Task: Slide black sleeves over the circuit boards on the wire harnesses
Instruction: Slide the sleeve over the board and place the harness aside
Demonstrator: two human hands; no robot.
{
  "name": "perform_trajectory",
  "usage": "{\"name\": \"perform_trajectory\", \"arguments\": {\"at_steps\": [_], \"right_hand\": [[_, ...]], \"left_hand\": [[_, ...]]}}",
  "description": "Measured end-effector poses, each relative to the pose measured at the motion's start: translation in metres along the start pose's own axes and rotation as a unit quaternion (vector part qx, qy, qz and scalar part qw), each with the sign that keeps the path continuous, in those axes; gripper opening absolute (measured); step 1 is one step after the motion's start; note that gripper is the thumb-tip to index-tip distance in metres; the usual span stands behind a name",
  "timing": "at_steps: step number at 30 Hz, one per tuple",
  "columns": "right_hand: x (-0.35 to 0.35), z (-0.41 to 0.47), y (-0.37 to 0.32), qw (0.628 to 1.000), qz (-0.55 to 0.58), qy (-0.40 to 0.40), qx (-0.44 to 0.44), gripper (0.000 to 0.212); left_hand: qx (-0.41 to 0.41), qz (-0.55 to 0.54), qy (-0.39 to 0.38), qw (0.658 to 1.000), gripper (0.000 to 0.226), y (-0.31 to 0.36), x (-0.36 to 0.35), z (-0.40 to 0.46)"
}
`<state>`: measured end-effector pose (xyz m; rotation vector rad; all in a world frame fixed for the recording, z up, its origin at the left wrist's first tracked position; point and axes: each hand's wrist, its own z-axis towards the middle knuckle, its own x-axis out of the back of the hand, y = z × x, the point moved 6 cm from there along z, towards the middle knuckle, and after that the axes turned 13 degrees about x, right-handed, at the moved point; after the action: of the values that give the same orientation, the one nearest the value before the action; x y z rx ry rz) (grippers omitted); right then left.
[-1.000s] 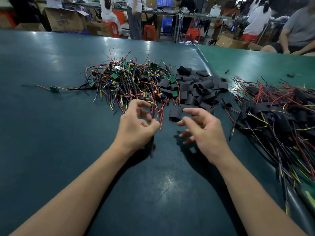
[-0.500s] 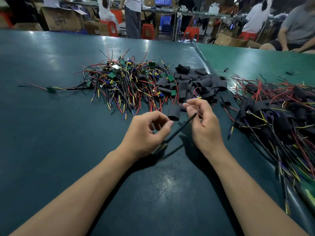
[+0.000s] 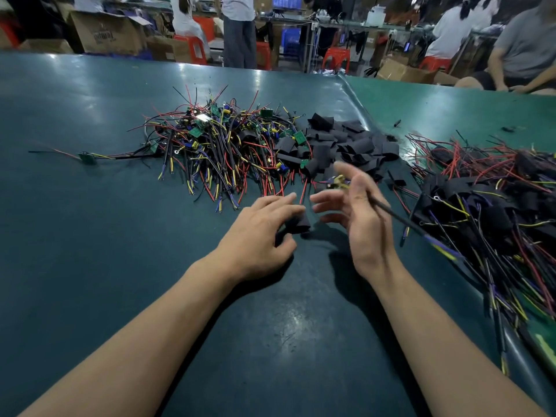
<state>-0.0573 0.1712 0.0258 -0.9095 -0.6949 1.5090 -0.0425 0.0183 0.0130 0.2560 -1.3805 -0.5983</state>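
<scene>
Stock in hand — your right hand (image 3: pixel 358 212) pinches one bare-board harness (image 3: pixel 341 182), your left hand (image 3: pixel 260 233) closes on a loose black sleeve (image 3: pixel 298 224) (not yet on); unsleeved pile (image 3: pixel 216 149) ahead remains large — sleeved heap (image 3: pixel 493 203) at right.

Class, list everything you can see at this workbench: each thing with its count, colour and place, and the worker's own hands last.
Green rubber-topped table: one, dark green, fills the view.
Bare wire harnesses with green circuit boards: a pile, too many to count, red, yellow, black and blue wires, centre.
Loose black sleeves: a heap, black, right of that pile.
Sleeved harnesses: a pile, far right.
Stray harness: one, far left.
Cardboard boxes, red stools: several, background.
Left hand: on one black sleeve.
Right hand: holds one harness, blurred.
</scene>
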Motion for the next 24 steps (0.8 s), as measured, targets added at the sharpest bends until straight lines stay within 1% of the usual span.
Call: {"name": "perform_trajectory", "arguments": {"at_steps": [2, 5, 7, 9, 10, 13, 16, 18, 19, 21, 23, 24], "right_hand": [[0.006, 0.003, -0.004, 0.998, 0.041, 0.035, -0.015, 0.04], [0.017, 0.007, -0.004, 0.994, 0.078, 0.071, -0.042, 0.049], [0.024, 0.008, -0.006, 0.991, 0.078, 0.093, -0.047, 0.045], [0.031, 0.009, -0.01, 0.991, 0.051, 0.117, -0.034, 0.035], [0.033, 0.01, -0.011, 0.991, 0.04, 0.121, -0.027, 0.032], [0.036, 0.011, -0.013, 0.99, 0.069, 0.118, -0.023, 0.026], [0.037, 0.011, -0.012, 0.988, 0.102, 0.105, -0.045, 0.024], [0.037, 0.01, -0.007, 0.985, 0.112, 0.101, -0.08, 0.025], [0.038, 0.009, -0.002, 0.983, 0.11, 0.102, -0.106, 0.028], [0.037, 0.006, 0.005, 0.98, 0.073, 0.097, -0.159, 0.034], [0.033, 0.003, 0.009, 0.977, 0.007, 0.076, -0.197, 0.031], [0.031, 0.002, 0.009, 0.977, -0.021, 0.069, -0.2, 0.029]], "left_hand": [[-0.011, 0.023, 0.007, 1.0, 0.042, 0.0, -0.001, 0.001], [-0.015, 0.08, 0.053, 0.995, 0.033, -0.004, 0.004, -0.001], [-0.011, 0.107, 0.077, 0.991, 0.03, -0.009, 0.01, -0.001], [-0.014, 0.094, 0.085, 0.992, 0.03, -0.013, 0.014, 0.0], [-0.019, 0.076, 0.078, 0.994, 0.029, -0.014, 0.015, 0.001], [-0.028, 0.023, 0.031, 0.999, 0.025, -0.011, 0.012, 0.001], [-0.034, 0.015, 0.058, 0.998, 0.02, -0.01, 0.016, 0.001], [-0.032, 0.007, 0.068, 0.997, 0.027, -0.011, 0.017, 0.0], [-0.036, 0.012, 0.063, 0.997, 0.029, -0.011, 0.015, 0.0], [-0.05, 0.024, 0.044, 0.998, 0.027, -0.011, 0.012, 0.0], [-0.066, 0.012, 0.027, 0.997, 0.02, -0.009, 0.009, 0.001], [-0.07, 0.005, 0.021, 0.997, 0.017, -0.008, 0.009, 0.002]]}}
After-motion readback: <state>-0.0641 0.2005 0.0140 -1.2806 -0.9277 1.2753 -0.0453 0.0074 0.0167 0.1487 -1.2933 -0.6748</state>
